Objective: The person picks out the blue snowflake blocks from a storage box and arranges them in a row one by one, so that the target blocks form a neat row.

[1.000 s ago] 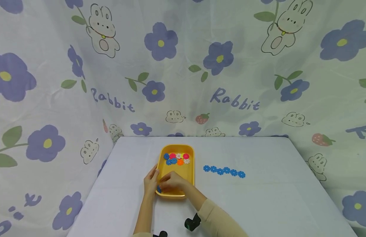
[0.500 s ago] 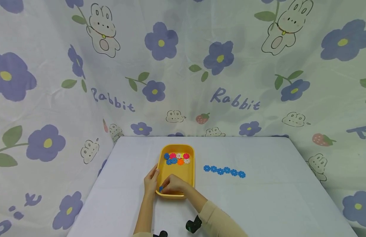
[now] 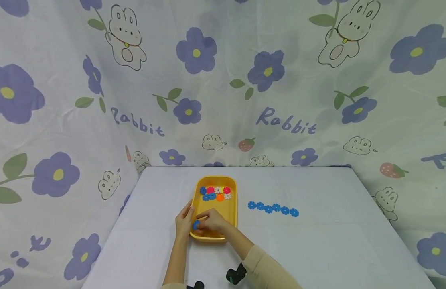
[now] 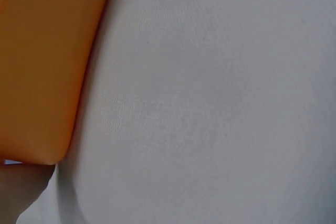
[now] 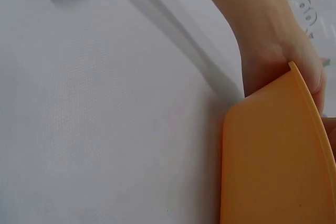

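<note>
My left hand [image 3: 184, 221] grips the near-left rim of the yellow plastic tray [image 3: 224, 210], probably to stop it sliding on the white table [image 3: 327, 245]. Just inside that side, a blue snowflake disc [image 3: 195, 225] is pinched between the closed fingertips of my right hand [image 3: 213, 222], by its edge, seemingly so its notches stay exposed. Mixed-colour discs [image 3: 212, 196] lie at the tray's far end, leaving my fingers room. Right of the tray, six blue discs [image 3: 276, 207] form a wavy row, apparently within easy reach.

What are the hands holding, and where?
The left hand holds the yellow tray by its left side; the right hand pinches a blue piece by its edge.
</note>
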Demonstrator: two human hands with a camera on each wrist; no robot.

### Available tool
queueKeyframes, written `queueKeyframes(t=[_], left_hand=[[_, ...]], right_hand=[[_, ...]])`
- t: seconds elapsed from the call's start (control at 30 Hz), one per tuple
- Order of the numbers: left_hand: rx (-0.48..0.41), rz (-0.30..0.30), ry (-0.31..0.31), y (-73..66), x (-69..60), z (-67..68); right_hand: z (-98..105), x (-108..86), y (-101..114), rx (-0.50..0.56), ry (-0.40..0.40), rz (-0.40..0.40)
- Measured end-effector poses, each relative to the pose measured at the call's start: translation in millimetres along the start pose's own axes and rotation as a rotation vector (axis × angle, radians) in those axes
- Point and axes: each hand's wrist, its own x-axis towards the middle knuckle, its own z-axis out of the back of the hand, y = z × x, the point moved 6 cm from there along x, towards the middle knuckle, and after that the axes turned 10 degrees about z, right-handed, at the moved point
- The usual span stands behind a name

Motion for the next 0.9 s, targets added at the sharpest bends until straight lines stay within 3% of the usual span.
queueKeyframes(t=[0.4,0.9], left_hand=[[0.027,0.013,-0.025,-0.4,-0.2,0.1],[0.026,0.022,-0.019,1.2,0.8,0.5]], right_hand=[[22,-2.9,10,0.164,-0.124,0.078],[44,-11.0,23,0.161,-0.186,0.169]])
